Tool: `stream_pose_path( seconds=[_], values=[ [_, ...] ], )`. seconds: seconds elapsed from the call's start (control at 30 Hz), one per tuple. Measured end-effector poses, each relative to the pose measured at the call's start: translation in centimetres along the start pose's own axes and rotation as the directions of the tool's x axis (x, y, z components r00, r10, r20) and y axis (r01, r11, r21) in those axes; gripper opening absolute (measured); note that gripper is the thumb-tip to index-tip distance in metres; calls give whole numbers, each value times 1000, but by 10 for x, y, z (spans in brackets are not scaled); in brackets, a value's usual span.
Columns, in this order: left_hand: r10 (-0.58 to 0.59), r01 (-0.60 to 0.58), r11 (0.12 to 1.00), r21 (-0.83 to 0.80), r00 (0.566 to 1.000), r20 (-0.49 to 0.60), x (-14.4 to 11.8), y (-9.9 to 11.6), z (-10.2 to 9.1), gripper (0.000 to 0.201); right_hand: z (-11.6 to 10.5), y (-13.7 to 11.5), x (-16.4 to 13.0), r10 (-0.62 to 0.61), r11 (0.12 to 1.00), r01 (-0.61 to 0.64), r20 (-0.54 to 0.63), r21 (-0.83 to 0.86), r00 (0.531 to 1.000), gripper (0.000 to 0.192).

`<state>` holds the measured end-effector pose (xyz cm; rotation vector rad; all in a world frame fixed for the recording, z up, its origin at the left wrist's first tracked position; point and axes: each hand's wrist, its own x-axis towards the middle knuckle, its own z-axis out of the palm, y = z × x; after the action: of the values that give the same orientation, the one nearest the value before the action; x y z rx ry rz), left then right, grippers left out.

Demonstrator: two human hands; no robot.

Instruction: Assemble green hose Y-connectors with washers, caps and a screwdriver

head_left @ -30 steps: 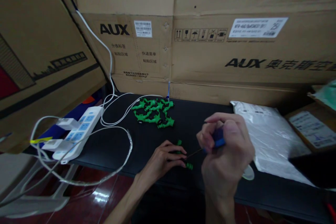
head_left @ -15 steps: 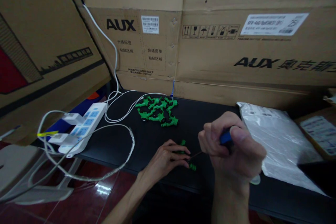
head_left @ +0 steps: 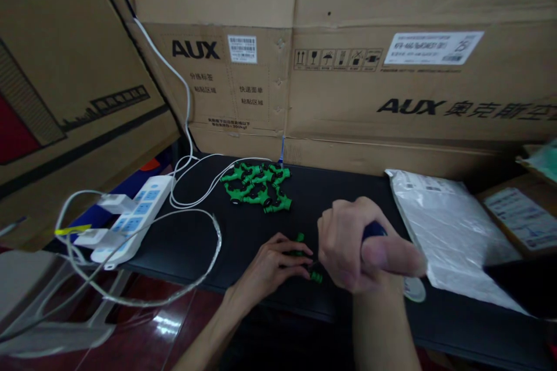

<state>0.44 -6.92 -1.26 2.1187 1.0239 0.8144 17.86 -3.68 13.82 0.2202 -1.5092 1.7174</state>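
On the black table (head_left: pixel 209 237) my left hand (head_left: pixel 272 264) pins down a small green plastic connector (head_left: pixel 307 258); only its two ends show past my fingers. My right hand (head_left: pixel 361 252) is closed around a blue-handled screwdriver (head_left: pixel 372 231), held right beside the connector. The tool's shaft is hidden behind my fist. A pile of several like green connectors (head_left: pixel 256 186) lies farther back on the table.
A white power strip (head_left: pixel 130 217) with plugs and looping white cables (head_left: pixel 191 185) sits at the left table edge. A grey plastic bag (head_left: pixel 448 226) lies to the right. Large cardboard boxes (head_left: pixel 348 81) wall off the back and left.
My right hand has turned and dropped closer to the connector, so the screwdriver shaft that showed before is now covered. My left hand stays on the connector.
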Motion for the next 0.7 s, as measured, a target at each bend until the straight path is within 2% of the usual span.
stream_pose_path(
  seconds=[0.03, 0.1, 0.17, 0.23, 0.27, 0.3, 0.37, 0.4, 0.43, 0.47, 0.5, 0.53, 0.57, 0.6, 0.63, 0.67, 0.7],
  values=[
    [11, -11, 1000, -2, 1000, -1, 0, -1, 1, 16, -3, 2, 2, -19, 1000, 19, -25, 15, 999, 23],
    [38, -38, 999, -18, 999, 2, 0, -4, 2, 19, -3, 6, 5, -45, 999, 39, -219, -30, 975, 22],
    [42, -42, 999, -31, 999, 17, -1, -5, 2, 20, 4, 10, 6, -80, 993, 32, -432, -116, 898, 21],
    [37, -35, 998, -47, 999, 39, -1, -4, 0, 19, 16, 14, 7, -166, 968, 17, -590, -250, 790, 20],
    [39, -37, 998, -52, 998, 49, -1, -4, -1, 19, 23, 16, 8, -252, 936, 3, -661, -353, 707, 19],
    [45, -42, 998, -53, 997, 58, -1, -3, -2, 19, 29, 20, 9, -358, 884, -33, -718, -467, 597, 19],
    [63, -61, 997, -38, 996, 69, 0, -2, -5, 19, 41, 26, 12, -561, 755, -159, -752, -637, 347, 18],
    [71, -69, 997, -27, 995, 72, 0, -2, -5, 20, 46, 28, 13, -628, 705, -216, -736, -675, 251, 18],
    [75, -74, 997, -16, 995, 69, 0, -2, -5, 20, 50, 28, 13, -655, 686, -246, -728, -685, 201, 18],
    [76, -76, 997, -9, 995, 66, 0, -2, -5, 20, 51, 27, 12, -637, 702, -240, -742, -670, 209, 18],
    [74, -74, 997, -6, 995, 64, 0, -2, -5, 20, 51, 24, 10, -581, 745, -204, -769, -634, 267, 19],
    [71, -70, 997, -7, 995, 63, 0, -1, -5, 20, 49, 19, 8, -492, 801, -164, -789, -576, 368, 21],
    [67, -67, 998, -10, 996, 66, 0, -1, -5, 20, 44, 13, 5, -376, 856, -135, -780, -500, 500, 23],
    [69, -69, 998, -12, 995, 65, 0, -1, -5, 20, 38, 7, 2, -250, 902, -115, -721, -416, 647, 26],
    [70, -70, 998, -8, 996, 62, 0, -1, -5, 19, 31, 1, 0, -134, 935, -102, -602, -340, 787, 27],
    [72, -72, 997, 0, 996, 56, 0, -1, -4, 19, 23, -4, -2, -55, 955, -81, -441, -284, 896, 27],
    [74, -75, 997, 9, 996, 46, 0, -1, -4, 19, 15, -7, -2, -16, 970, -51, -270, -239, 963, 28]
  ],
)
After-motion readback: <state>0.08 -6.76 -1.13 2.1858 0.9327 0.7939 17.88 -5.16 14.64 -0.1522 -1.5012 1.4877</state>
